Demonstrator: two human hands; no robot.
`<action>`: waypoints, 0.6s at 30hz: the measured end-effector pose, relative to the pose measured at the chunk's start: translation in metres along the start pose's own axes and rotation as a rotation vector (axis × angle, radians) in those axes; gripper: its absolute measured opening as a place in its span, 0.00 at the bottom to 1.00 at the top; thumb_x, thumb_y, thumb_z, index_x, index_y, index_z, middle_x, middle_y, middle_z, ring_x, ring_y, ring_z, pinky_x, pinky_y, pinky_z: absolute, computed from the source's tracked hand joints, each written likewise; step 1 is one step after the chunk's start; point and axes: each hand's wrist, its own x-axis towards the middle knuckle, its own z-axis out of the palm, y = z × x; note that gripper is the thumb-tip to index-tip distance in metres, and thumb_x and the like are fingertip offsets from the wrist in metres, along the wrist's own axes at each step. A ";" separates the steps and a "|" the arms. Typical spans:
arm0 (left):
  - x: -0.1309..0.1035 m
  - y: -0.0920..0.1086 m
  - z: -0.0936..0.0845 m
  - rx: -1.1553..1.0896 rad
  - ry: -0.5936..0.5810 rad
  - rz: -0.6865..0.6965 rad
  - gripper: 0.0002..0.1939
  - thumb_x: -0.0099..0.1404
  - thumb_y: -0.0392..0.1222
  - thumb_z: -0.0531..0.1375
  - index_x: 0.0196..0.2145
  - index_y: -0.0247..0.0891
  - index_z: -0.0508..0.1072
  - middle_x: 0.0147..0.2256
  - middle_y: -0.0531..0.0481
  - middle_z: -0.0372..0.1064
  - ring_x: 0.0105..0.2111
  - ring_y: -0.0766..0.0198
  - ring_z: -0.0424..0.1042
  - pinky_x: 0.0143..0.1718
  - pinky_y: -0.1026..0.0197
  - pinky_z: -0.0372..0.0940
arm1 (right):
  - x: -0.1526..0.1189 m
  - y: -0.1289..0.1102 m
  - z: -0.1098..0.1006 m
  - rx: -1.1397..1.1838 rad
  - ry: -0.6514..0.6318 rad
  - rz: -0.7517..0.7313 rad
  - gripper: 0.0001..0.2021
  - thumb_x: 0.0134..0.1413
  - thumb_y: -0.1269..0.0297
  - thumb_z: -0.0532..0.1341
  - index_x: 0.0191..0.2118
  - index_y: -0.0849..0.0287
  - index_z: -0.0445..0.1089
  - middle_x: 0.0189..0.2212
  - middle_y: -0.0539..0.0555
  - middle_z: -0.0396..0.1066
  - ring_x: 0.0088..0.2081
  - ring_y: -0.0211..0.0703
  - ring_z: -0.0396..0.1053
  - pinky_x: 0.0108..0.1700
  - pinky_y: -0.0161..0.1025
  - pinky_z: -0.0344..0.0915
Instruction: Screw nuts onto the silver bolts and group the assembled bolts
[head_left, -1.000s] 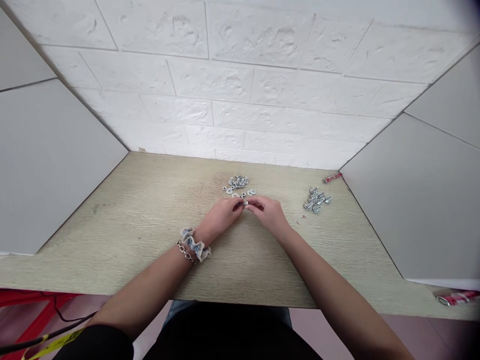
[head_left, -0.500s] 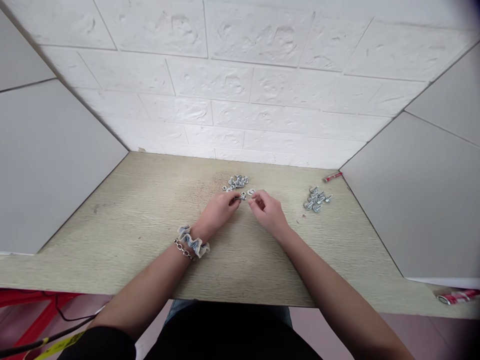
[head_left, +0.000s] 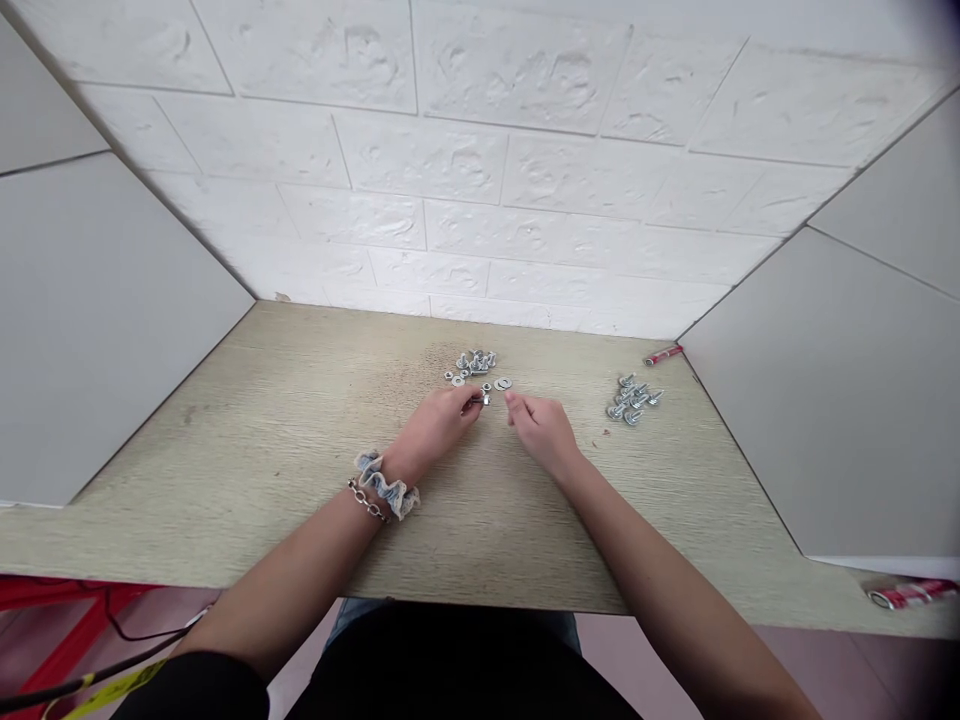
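Note:
My left hand (head_left: 435,425) is closed in a pinch on a small silver bolt (head_left: 486,400), whose end sticks out past the fingertips; the rest is covered by the fingers. Just to its right, my right hand (head_left: 546,432) has its fingers curled together, apart from the bolt. Whatever it may hold is hidden. Flat washers (head_left: 504,384) lie on the tabletop beyond the gap between the hands, beside a loose nut (head_left: 487,386). Behind my left hand are another nut (head_left: 448,376), a washer (head_left: 457,381) and a cluster of bolts (head_left: 477,361).
A second group of bolts with washers (head_left: 631,402) lies to the right on the wooden table (head_left: 300,450). A red tube-like item (head_left: 664,355) rests by the right panel (head_left: 840,400); another red item (head_left: 911,594) is near the front right edge. A white brick-patterned wall (head_left: 480,220) closes the back.
My right hand has drawn slightly right, away from the bolt, and its fingers have closed together. My left hand keeps its pinch on the bolt in nearly the same place.

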 end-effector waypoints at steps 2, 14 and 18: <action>0.000 0.000 0.000 -0.004 0.005 0.005 0.11 0.61 0.40 0.49 0.36 0.38 0.70 0.31 0.49 0.69 0.31 0.63 0.66 0.34 0.64 0.57 | 0.001 0.000 0.002 0.030 0.007 -0.096 0.14 0.55 0.55 0.50 0.33 0.58 0.67 0.19 0.48 0.63 0.21 0.35 0.59 0.27 0.32 0.54; -0.001 -0.004 0.008 0.070 -0.001 0.031 0.10 0.62 0.39 0.49 0.36 0.38 0.69 0.33 0.48 0.69 0.32 0.62 0.67 0.34 0.63 0.58 | 0.000 -0.001 0.004 -0.081 -0.122 0.029 0.27 0.59 0.51 0.39 0.19 0.59 0.63 0.18 0.53 0.64 0.24 0.38 0.61 0.27 0.34 0.51; -0.001 -0.005 0.009 0.057 -0.006 0.032 0.11 0.62 0.40 0.49 0.37 0.37 0.69 0.34 0.47 0.69 0.33 0.61 0.67 0.35 0.62 0.58 | 0.001 -0.002 0.004 -0.002 -0.076 -0.029 0.14 0.55 0.53 0.49 0.35 0.56 0.65 0.20 0.47 0.64 0.23 0.36 0.61 0.26 0.32 0.51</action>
